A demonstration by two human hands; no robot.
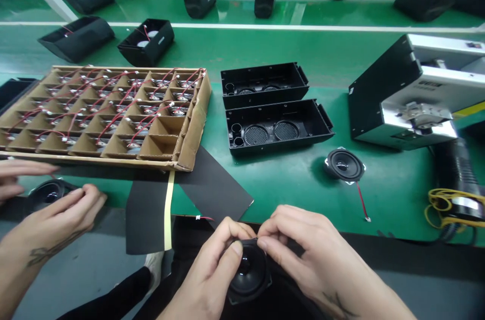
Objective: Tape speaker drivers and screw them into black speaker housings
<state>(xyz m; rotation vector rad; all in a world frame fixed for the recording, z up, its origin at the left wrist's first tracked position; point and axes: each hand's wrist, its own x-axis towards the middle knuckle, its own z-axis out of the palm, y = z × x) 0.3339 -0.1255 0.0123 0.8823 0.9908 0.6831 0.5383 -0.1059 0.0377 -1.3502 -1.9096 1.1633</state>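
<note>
- Green matting is covering the long surface, with a white stripe running across it farther back.
- Both of the wearer's hands are working at the bottom edge: the left hand is curling round a small black speaker driver, thumb and forefinger pinched at its top rim.
- The right hand is meeting it there, fingertips closed on the same rim; whatever is being pinched between them is too small to make out.
- Most of that driver is lying hidden under the fingers, and its red lead is showing only as a short end by the black foam sheet.
- Another person's hands are entering at the left, cut off by the frame, half covering a second dark driver.
- A cardboard divider tray is holding rows of wired drivers, its left end running out of view.
- Two open black speaker housings are lying beside it, and a loose driver is sitting well apart on the mat.
- A metal machine is standing at right, partly cropped.
</note>
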